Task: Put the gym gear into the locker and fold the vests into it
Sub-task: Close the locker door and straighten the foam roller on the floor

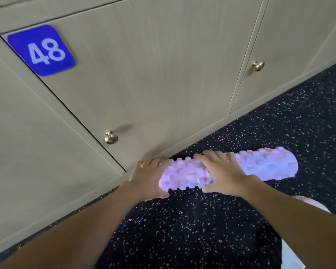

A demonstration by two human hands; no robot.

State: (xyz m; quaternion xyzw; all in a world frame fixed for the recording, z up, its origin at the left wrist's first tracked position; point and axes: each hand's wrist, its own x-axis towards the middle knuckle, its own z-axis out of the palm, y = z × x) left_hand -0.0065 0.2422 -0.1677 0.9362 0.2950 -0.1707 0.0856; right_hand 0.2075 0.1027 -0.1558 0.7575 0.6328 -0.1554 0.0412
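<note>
- Foam roller (264, 166): pale pink shading into lavender and light blue, covered all over in a raised pattern of small square blocks set in rows.
- Floor (202, 239): black, densely flecked with small white and pale grey speckles.
- Locker door (144, 74): pale greyish beige with a faint, fine vertical grain; the neighbouring door (289, 55) has the same tone.
- Number plate (41, 50): bright royal blue with the figures 48 in white.
- Knob (111, 137): shiny brass gold; the second knob (258, 66) matches it.
- Cloth (314, 205) at the lower right edge: plain white.
</note>
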